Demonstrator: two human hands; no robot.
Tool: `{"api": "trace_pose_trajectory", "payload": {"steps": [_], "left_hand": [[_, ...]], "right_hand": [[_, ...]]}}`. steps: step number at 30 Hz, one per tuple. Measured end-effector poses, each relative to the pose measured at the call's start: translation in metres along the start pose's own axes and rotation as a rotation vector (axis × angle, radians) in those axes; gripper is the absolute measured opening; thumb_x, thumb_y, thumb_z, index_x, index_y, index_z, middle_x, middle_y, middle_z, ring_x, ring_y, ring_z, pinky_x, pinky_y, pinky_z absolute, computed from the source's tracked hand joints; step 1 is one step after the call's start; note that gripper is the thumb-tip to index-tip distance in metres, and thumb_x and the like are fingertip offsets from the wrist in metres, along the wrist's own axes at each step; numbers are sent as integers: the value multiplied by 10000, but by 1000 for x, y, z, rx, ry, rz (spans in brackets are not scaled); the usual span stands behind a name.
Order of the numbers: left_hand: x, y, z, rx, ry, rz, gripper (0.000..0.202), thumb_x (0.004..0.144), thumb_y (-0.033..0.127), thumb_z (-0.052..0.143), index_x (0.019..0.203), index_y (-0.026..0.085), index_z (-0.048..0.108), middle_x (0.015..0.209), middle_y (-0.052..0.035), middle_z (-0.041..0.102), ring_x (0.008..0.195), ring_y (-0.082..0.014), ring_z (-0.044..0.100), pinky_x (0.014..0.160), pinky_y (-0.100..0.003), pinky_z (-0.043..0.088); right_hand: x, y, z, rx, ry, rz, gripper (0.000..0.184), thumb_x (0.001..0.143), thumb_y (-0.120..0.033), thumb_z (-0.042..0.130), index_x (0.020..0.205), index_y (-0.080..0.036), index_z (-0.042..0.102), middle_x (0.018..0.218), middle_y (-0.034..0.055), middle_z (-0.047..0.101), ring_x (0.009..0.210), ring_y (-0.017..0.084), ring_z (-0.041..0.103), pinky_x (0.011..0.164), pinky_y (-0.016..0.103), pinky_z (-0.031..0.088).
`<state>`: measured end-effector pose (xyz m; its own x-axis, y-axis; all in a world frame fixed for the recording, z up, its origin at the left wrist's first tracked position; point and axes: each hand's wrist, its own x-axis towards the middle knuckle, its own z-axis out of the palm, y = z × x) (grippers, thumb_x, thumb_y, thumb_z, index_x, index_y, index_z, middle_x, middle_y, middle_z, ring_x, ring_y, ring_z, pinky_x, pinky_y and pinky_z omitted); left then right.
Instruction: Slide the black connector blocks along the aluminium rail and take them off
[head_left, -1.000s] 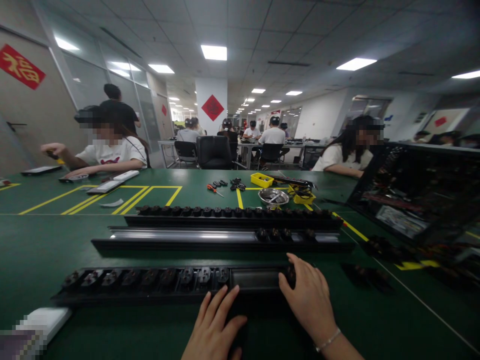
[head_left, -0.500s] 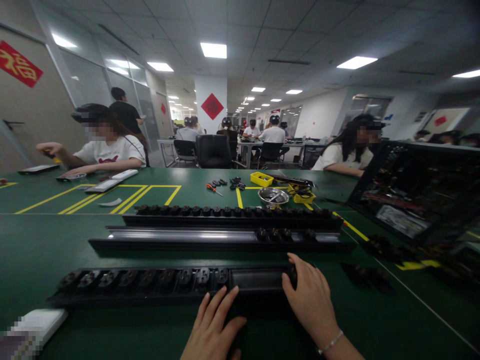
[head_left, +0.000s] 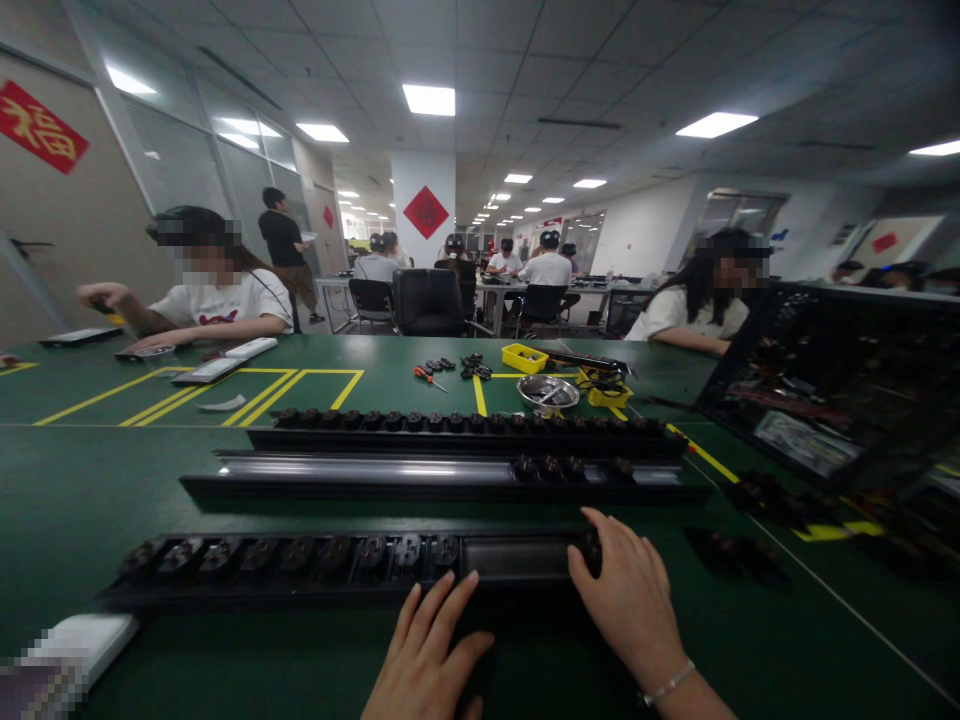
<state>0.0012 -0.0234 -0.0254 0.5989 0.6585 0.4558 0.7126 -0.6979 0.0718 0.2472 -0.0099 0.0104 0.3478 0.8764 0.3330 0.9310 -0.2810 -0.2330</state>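
Note:
The nearest black rail (head_left: 517,562) lies crosswise in front of me, with a row of black socket modules (head_left: 259,556) seated along its left part. A bare stretch of channel shows right of them. My left hand (head_left: 431,650) rests at the rail's front edge, fingers spread and stretched out, fingertips touching near the last module of the row. At the rail's right end, my right hand (head_left: 630,600) has thumb and fingers around a black socket module (head_left: 593,550), mostly hidden by the hand.
Two more black rails lie beyond: a middle rail (head_left: 360,470) with several modules and a far rail (head_left: 450,430) lined with them. Loose black parts (head_left: 735,555) sit at right. Behind are a metal bowl (head_left: 547,392), yellow bin (head_left: 524,358), screwdriver (head_left: 430,377) and seated co-workers.
My right hand has shifted very slightly right along the rail with the socket module. My left hand stays put. A standing person in the background has moved right.

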Motion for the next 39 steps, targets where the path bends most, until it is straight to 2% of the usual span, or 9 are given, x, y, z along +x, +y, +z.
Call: {"api": "trace_pose_trajectory", "payload": {"steps": [6,11,15,20,30,39], "left_hand": [[0,-1,1,12,18,10,444,645,138,610,1062,289,595,1462,-6,298,1277,-297,341,1012,-514,344],[0,-1,1,0,10,5,431,648,133,614,1050,286,603,1460,-11,301,1278,-300,340,1009,-524,344],[0,-1,1,-14,8,1,431,649,145,622,1054,293,599,1457,-9,306,1278,-297,340,1009,-525,346],[0,-1,0,-10,8,0,446,648,137,618,1063,300,589,1454,-1,312,1284,-286,332,1017,-519,337],[0,-1,1,-4,10,12,488,615,109,604,1068,289,584,1468,-12,282,1280,-306,336,1007,-529,344],[-1,-3,1,-16,-14,7,501,627,74,593,1076,295,585,1462,-10,292,1283,-309,330,1007,-552,334]], "right_hand": [[2,0,-2,21,-11,8,457,807,-366,372,1215,-193,483,1169,75,587,1157,224,470,1041,448,242],[2,7,-2,2,-17,45,493,782,-450,398,1202,-211,492,1222,69,555,1217,253,410,1051,508,200],[4,10,-5,0,-43,66,512,765,-487,409,1180,-205,515,1231,77,547,1225,271,394,1011,485,287],[6,8,-8,29,-76,70,515,767,-460,408,1189,-184,514,1213,88,555,1197,258,421,958,420,369],[6,9,-8,81,-83,92,493,775,-435,409,1196,-203,520,1209,79,556,1206,267,406,953,446,376],[6,10,-5,85,-44,54,458,786,-380,398,1188,-194,514,1170,70,574,1176,255,427,964,412,366]]}}
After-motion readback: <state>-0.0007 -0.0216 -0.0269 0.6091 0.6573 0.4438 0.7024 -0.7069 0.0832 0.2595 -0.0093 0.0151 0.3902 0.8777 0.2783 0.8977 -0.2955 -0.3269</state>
